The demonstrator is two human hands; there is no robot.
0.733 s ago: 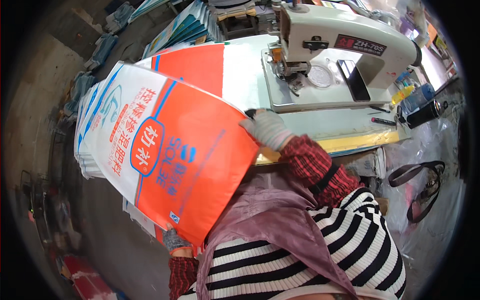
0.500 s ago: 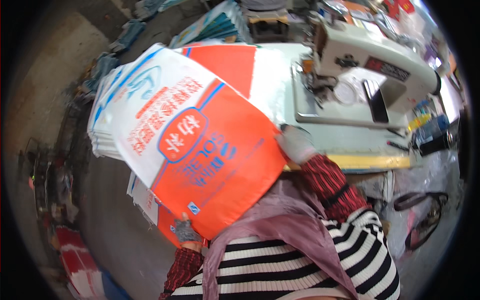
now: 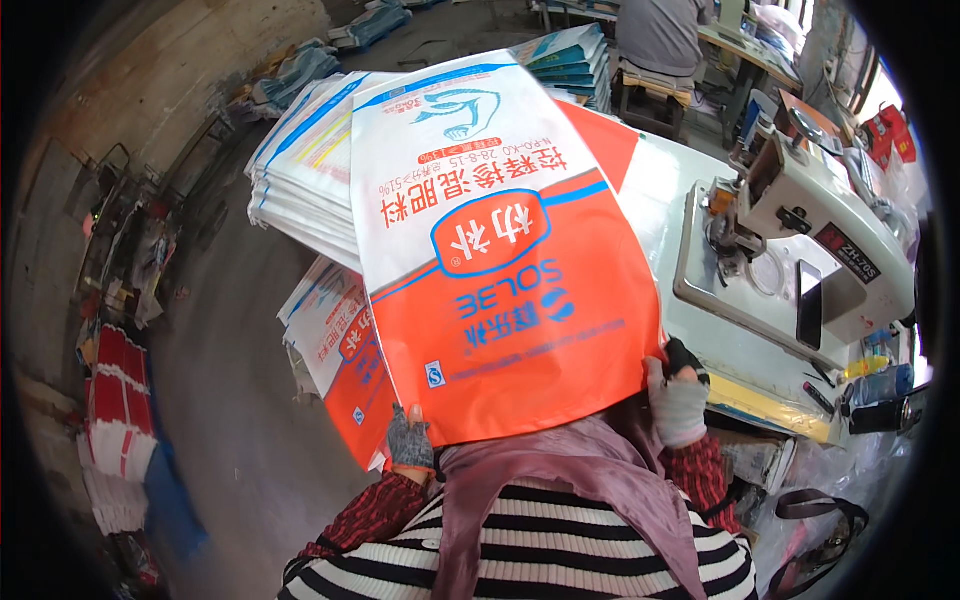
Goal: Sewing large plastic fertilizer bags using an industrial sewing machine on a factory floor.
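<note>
A large woven sack, white at its far end and orange at its near end, lies flat and spread out before me. My left hand, in a grey fingerless glove, pinches the sack's near left corner. At the near right corner, my right hand, in a pale glove with dark fingertips, grips the edge. Under the sack's left side show a stack of folded white sacks and, lower down, another orange and white sack. The sack's far end hides part of an orange piece on the table.
A white industrial sewing machine stands on the pale table at right, with a dark phone on its bed. Bottles lie by the table's right end. Another person sits at the back. Red and white sacks are piled at left.
The sack has turned from a slant to nearly straight before me. My right hand has come nearer and to the right, keeping the sack's corner. The view has swung left.
</note>
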